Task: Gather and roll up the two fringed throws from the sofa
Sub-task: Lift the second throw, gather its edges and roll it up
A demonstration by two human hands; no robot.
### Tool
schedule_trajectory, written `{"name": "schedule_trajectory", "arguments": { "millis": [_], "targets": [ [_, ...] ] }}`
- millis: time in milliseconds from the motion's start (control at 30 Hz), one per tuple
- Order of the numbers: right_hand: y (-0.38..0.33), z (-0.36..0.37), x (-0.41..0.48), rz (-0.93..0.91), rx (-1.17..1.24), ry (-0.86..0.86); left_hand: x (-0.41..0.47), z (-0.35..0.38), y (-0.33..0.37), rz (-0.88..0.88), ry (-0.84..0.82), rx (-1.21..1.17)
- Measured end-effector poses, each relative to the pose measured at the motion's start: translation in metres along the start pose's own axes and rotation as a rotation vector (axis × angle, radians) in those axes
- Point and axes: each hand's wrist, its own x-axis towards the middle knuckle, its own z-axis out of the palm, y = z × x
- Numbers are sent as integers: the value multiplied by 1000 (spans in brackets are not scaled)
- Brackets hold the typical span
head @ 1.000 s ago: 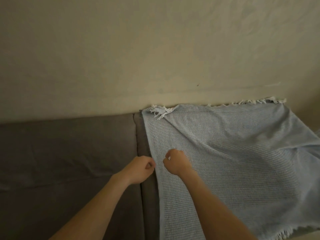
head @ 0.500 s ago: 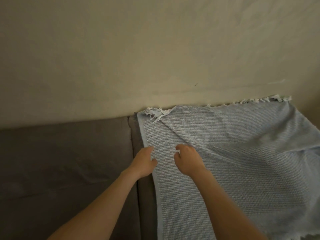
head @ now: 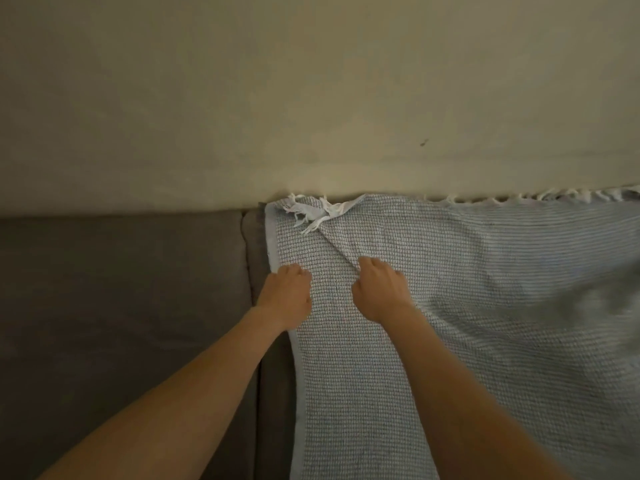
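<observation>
Draping over the backrest of the grey sofa [head: 121, 289], the pale blue waffle-weave throw [head: 485, 306] hangs with its white fringe [head: 311, 216] bunched at the top corner against the wall [head: 311, 98], and the rest of that fringe runs off to the right along the sofa's top edge. Only this one throw is in view; its far right part is blurred. Both hands sit high on its near-left part, a little apart from each other. The left hand [head: 285, 292] has its fingers curled down onto the hem [head: 299, 393], where the cloth meets the bare cushion. The right hand [head: 379, 294] is closed on the weave just inside, at the foot of a crease that runs up to the tangled corner. Holding there looks meant to take the side edge in two places, so the cloth can be pulled off the backrest in one piece and not dragged by its tassels. Gathering seems barely begun, and nothing is rolled yet. Against a second ago, the hands have climbed the backrest towards the fringed corner and spread from almost touching to clearly separate. The crease under the right hand has also sharpened, which suggests the cloth is starting to take tension.
</observation>
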Motion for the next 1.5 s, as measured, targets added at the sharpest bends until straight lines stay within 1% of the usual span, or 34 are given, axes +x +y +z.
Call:
{"name": "schedule_trajectory", "arguments": {
  "millis": [33, 67, 133, 267, 367, 433, 467, 533, 633, 700, 833, 900, 1000, 1100, 1167, 1200, 1233, 1300, 1333, 1367, 1400, 1467, 1500],
  "targets": [
    [5, 4, 14, 1, -13, -20, 13, 5, -3, 22, -76, 96],
    [9, 8, 26, -2, -21, -42, 24, 9, -6, 33, -117, 150],
    [16, 20, 58, -11, -26, -84, 53, 19, -16, 12, -115, 179],
    [21, 48, 121, -21, 7, -174, 108, 31, -32, -15, -11, 214],
    [19, 66, 158, -23, 45, -224, 142, 37, -37, 45, 106, 341],
    [18, 75, 178, 0, 46, -242, 167, 39, -38, 57, 166, 327],
    [17, 78, 183, 9, 30, -248, 176, 38, -37, 45, 191, 306],
    [15, 82, 194, 16, -9, -271, 193, 39, -37, -7, 184, 306],
    [17, 85, 204, 30, -27, -299, 206, 43, -37, -156, 162, 307],
    [19, 83, 212, 36, -22, -297, 214, 46, -39, -221, 157, 321],
    [18, 82, 223, 54, 36, -237, 225, 40, -42, -212, 144, 271],
    [17, 83, 225, 69, 71, -230, 223, 40, -41, -194, 133, 273],
    [17, 88, 222, 61, 26, -237, 209, 44, -41, -149, 104, 254],
    [25, 85, 215, 13, -33, -305, 184, 49, -37, -113, 33, 113],
    [26, 76, 206, -15, -51, -337, 160, 54, -34, -44, 5, 54],
    [24, 70, 198, -26, -50, -300, 148, 56, -33, -15, 17, 61],
    [17, 65, 189, -15, -26, -198, 136, 57, -34, -11, 42, 69],
    [3, 55, 161, -11, 1, 102, 114, 55, -31, -6, 60, 67],
    [-5, 49, 146, -49, -10, 217, 102, 51, -27, 12, 57, 70],
    [-8, 50, 135, -114, -43, 275, 89, 47, -22, 36, 62, 83],
    [-11, 47, 122, -190, -103, 280, 74, 37, -17, 67, 64, 104],
    [-12, 46, 107, -341, -243, 95, 54, 24, -11, 92, 93, 122],
    [-11, 42, 102, -371, -250, -11, 47, 19, -11, 80, 115, 114]
  ]
}}
